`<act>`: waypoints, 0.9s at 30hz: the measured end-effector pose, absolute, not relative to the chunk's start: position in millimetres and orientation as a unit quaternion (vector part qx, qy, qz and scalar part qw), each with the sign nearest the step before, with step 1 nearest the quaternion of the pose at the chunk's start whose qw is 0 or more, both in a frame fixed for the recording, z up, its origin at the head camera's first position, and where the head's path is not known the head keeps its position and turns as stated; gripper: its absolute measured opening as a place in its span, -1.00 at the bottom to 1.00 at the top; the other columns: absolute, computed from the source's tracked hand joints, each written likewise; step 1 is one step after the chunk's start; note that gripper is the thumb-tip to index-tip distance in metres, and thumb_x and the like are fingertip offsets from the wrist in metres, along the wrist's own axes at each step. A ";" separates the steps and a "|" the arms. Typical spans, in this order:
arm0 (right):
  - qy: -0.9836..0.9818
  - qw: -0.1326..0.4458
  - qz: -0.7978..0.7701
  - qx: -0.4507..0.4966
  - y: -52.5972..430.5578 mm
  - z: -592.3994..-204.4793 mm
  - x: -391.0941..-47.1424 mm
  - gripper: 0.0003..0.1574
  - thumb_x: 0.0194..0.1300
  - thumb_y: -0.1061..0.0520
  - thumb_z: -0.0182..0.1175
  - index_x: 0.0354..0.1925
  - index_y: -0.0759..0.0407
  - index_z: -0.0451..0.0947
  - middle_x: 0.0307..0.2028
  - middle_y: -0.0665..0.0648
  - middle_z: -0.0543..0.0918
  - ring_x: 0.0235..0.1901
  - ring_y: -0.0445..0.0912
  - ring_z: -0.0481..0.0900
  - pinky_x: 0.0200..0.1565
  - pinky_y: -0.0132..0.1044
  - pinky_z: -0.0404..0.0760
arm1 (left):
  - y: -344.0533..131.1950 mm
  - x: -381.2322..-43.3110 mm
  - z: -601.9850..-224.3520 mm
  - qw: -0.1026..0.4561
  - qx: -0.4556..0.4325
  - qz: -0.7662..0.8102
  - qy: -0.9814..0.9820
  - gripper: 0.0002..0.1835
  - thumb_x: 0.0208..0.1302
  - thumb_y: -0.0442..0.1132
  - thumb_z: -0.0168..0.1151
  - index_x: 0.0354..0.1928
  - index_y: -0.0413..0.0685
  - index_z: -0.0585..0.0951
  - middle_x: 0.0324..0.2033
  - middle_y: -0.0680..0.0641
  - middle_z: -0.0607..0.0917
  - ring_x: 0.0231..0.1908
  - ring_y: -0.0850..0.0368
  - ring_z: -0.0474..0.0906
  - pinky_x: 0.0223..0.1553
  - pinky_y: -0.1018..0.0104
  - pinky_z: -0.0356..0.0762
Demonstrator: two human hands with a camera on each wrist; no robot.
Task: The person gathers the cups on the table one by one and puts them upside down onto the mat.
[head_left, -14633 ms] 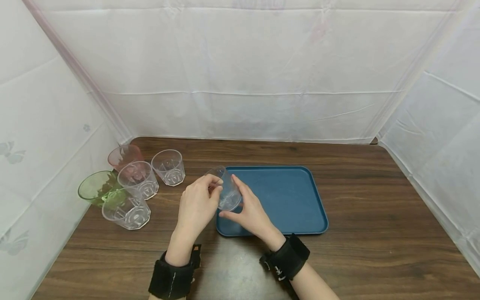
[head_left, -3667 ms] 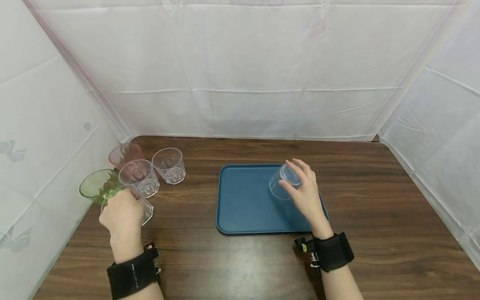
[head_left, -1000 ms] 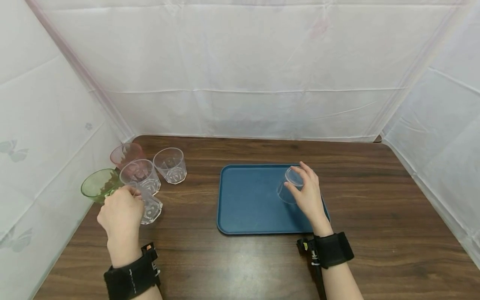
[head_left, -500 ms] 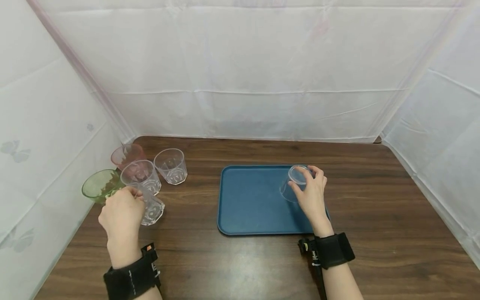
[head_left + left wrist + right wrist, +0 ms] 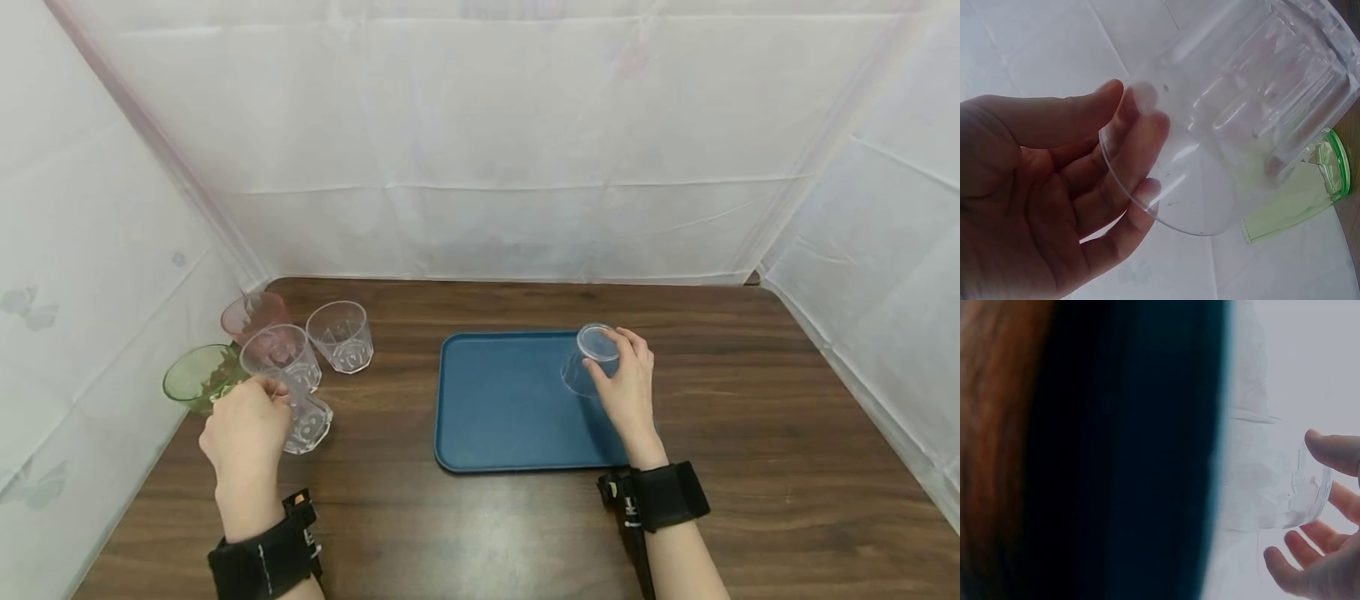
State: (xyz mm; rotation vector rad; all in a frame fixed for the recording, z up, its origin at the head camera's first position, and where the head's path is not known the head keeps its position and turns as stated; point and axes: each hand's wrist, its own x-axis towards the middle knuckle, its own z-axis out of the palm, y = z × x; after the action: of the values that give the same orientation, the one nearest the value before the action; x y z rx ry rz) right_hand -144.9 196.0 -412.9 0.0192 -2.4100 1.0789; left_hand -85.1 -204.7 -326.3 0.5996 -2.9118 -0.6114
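Clear faceted tumbler [image 5: 311,427], left of centre in the frame, is in the left hand [image 5: 247,427]: rim pinched, thumb on one side, fingers on the other. Looks tilted; can't tell if its base touches the table [image 5: 465,537]. Second one, an upside-down clear tumbler [image 5: 576,372], is at the upper right of the blue tray [image 5: 495,404], right of centre; right hand [image 5: 628,382] grasps it near the base, thumb and fingers round the side. Mouth end hidden behind the tray edge in the right wrist view, so full contact with the tray is unconfirmed.

Risks: the left pinch takes in only the rim of smooth plastic or glass, so the tumbler could swing or slip. Green tumbler [image 5: 186,377] and rear clear tumbler [image 5: 262,346] sit close by it; a sideways swing could knock either. Right side: if the mouth catches the tray's raised edge, that tumbler could tip when released.

Further out: pink tumbler [image 5: 243,315] behind the green one, lone clear tumbler [image 5: 347,342] just right of the cluster, white sheet [image 5: 465,125] across the top.
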 end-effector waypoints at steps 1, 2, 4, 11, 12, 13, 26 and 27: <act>-0.885 0.249 0.393 0.006 196.4 -413.7 -145.0 -0.41 0.06 0.19 0.29 0.09 0.26 0.42 0.16 0.33 0.30 0.12 0.22 0.16 0.05 0.14 0.23 | -204.6 -84.2 -327.0 0.053 0.197 -0.202 -0.958 -0.77 0.22 -0.24 -0.03 -0.20 -0.18 0.55 -0.23 -0.40 0.57 -0.32 -0.49 0.44 -0.45 -0.24 0.37; -0.886 0.251 0.390 0.006 196.7 -414.3 -145.0 -0.42 0.06 0.19 0.29 0.09 0.26 0.43 0.17 0.33 0.31 0.11 0.23 0.14 0.04 0.15 0.23 | -204.2 -83.3 -327.6 0.055 0.198 -0.203 -0.957 -0.78 0.22 -0.24 -0.03 -0.21 -0.18 0.55 -0.23 -0.39 0.58 -0.32 -0.48 0.44 -0.46 -0.24 0.38; -0.886 0.256 0.387 0.007 197.6 -415.1 -145.9 -0.43 0.05 0.20 0.29 0.08 0.25 0.45 0.17 0.33 0.33 0.10 0.24 0.14 0.02 0.16 0.23 | -204.1 -82.7 -328.5 0.057 0.198 -0.204 -0.957 -0.78 0.21 -0.25 -0.03 -0.21 -0.18 0.55 -0.24 -0.39 0.58 -0.33 -0.48 0.45 -0.47 -0.24 0.38; -0.880 0.264 0.395 0.010 200.1 -415.1 -151.1 -0.45 0.07 0.22 0.27 0.08 0.22 0.45 0.19 0.32 0.30 0.07 0.22 0.18 0.01 0.14 0.24 | -203.4 -84.6 -326.3 0.057 0.196 -0.204 -0.957 -0.77 0.22 -0.23 -0.03 -0.20 -0.18 0.55 -0.23 -0.38 0.58 -0.32 -0.48 0.45 -0.46 -0.23 0.38; -0.879 0.265 0.395 0.010 200.2 -414.6 -152.2 -0.46 0.08 0.22 0.26 0.08 0.22 0.45 0.19 0.32 0.30 0.07 0.21 0.19 0.01 0.14 0.24 | -203.0 -84.9 -325.8 0.058 0.195 -0.203 -0.958 -0.77 0.22 -0.23 -0.03 -0.20 -0.18 0.55 -0.23 -0.38 0.58 -0.32 -0.47 0.45 -0.46 -0.23 0.38; -0.879 0.266 0.395 0.010 200.1 -414.1 -153.0 -0.46 0.09 0.23 0.26 0.08 0.22 0.45 0.19 0.33 0.29 0.07 0.22 0.19 0.02 0.14 0.24 | -202.6 -84.8 -325.6 0.058 0.195 -0.203 -0.958 -0.77 0.22 -0.23 -0.03 -0.20 -0.18 0.55 -0.23 -0.38 0.58 -0.31 -0.47 0.45 -0.45 -0.23 0.38; -0.888 0.249 0.386 -0.002 199.0 -412.0 -158.6 -0.45 0.10 0.26 0.23 0.10 0.27 0.42 0.21 0.36 0.28 0.13 0.24 0.19 0.09 0.13 0.22 | -199.5 -85.0 -324.1 0.056 0.185 -0.199 -0.961 -0.78 0.21 -0.24 -0.02 -0.21 -0.16 0.57 -0.24 -0.36 0.59 -0.30 -0.44 0.47 -0.44 -0.22 0.39; -0.890 0.247 0.384 -0.002 199.0 -412.0 -159.0 -0.45 0.10 0.26 0.22 0.11 0.28 0.41 0.22 0.36 0.27 0.13 0.24 0.20 0.09 0.13 0.22 | -199.3 -84.9 -324.2 0.057 0.185 -0.198 -0.961 -0.78 0.21 -0.24 -0.01 -0.21 -0.16 0.57 -0.24 -0.37 0.59 -0.30 -0.45 0.46 -0.45 -0.22 0.39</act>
State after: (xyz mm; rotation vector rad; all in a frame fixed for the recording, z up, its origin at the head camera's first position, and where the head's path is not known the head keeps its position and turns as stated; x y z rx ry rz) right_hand -159.0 199.0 -412.0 -0.0053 -2.4258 1.0472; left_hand -84.9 -199.3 -324.2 0.5604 -2.9140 -0.6000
